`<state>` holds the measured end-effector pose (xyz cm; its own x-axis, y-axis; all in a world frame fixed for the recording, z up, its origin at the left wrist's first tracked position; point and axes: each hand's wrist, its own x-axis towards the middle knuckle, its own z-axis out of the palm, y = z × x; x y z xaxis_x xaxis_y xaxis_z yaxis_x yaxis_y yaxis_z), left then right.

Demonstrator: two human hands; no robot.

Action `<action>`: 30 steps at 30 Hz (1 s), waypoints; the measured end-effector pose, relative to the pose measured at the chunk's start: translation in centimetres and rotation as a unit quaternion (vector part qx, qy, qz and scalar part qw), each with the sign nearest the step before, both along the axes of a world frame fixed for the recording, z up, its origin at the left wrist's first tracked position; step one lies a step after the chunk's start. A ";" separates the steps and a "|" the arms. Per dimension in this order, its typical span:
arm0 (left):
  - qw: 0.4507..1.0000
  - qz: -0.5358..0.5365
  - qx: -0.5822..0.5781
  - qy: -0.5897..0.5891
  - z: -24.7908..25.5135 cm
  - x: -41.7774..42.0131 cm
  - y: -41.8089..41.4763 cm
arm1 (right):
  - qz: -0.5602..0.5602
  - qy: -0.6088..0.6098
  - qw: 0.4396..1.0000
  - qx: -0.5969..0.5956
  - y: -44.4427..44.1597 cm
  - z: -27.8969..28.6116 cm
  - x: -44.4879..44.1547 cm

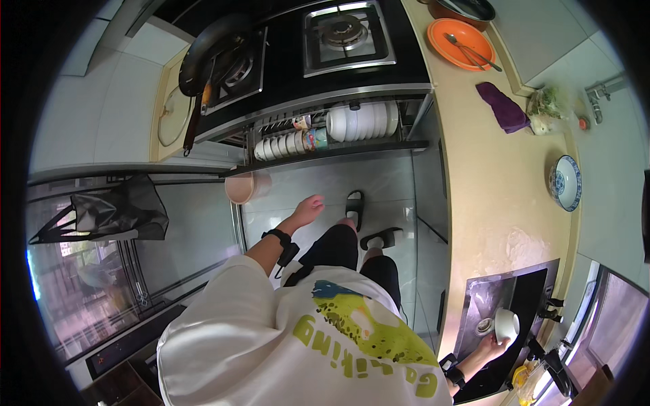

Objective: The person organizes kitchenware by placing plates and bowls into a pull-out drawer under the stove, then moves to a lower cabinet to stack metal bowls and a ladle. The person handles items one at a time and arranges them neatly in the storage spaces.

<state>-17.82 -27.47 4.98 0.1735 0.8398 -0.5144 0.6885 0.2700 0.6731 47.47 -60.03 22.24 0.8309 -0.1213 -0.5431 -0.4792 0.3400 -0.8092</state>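
My right hand (491, 349) grips a white bowl (507, 325) by its side, tilted over the sink (480, 294). Below the bowl, the round metal drain (485, 326) shows in the sink floor. My left hand (309, 209) hangs in front of me above the tiled floor, holding nothing, its fingers loosely curled together. Ahead of it, a dish drawer (325, 155) is pulled out under the stove. White plates (363, 122) stand on edge in it, beside a row of small bowls (279, 146) and patterned cups (316, 138).
A wok (216, 56) rests on the left burner, its handle sticking out over the counter edge. On the right counter (487, 203) are an orange plate (459, 43) with cutlery, a purple cloth (502, 107) and a blue-patterned bowl (564, 182). A pink bin (239, 188) stands below the drawer's left end.
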 end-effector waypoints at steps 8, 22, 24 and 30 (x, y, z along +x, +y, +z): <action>0.996 -0.005 0.017 -0.092 3.3 1.4 2.8 | 0.258 -0.075 0.961 0.061 13.1 5.4 -12.8; 0.787 0.313 -0.340 -0.409 9.5 -11.4 8.9 | 0.699 0.262 0.662 0.072 41.2 -7.3 -55.3; 0.745 0.411 -0.321 -0.414 9.1 -12.9 10.2 | 0.725 0.271 0.627 0.090 42.9 -10.6 -59.1; 0.785 0.433 -0.169 -0.410 -0.2 -21.6 13.5 | 0.801 0.245 0.545 -0.027 47.6 -12.8 -67.5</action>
<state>-39.41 -14.01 4.80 0.0025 0.6662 -0.7458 -0.4790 0.6555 0.5839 -20.02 -12.48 9.44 -0.3502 0.5206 -0.7787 -0.2889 -0.8508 -0.4389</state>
